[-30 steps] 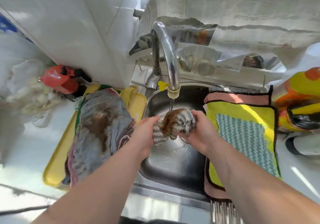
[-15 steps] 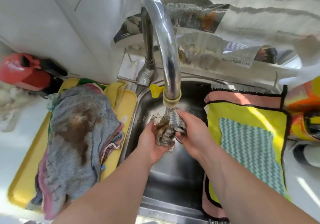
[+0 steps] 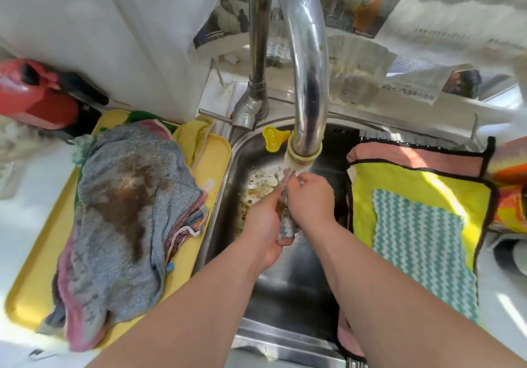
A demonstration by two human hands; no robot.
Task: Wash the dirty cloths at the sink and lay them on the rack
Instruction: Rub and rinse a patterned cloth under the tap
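Grip: left hand, right hand clenched around striped cloth beneath running faucet, over sink; stained cloths on tray, left.

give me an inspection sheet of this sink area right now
surface: stainless steel sink basin, brown residue on its floor
job's things: grey-and-white knitted cloth under water running from the curved chrome tap; stained grey-blue cloth heaped on a yellow plastic tray; teal zigzag cloth flat on a yellow black-edged towel
clutter: red plastic container behind the tray
grippers: left hand and right hand both grip the knitted cloth
cables: nothing seen
surroundings: newspaper sheets covering the wall
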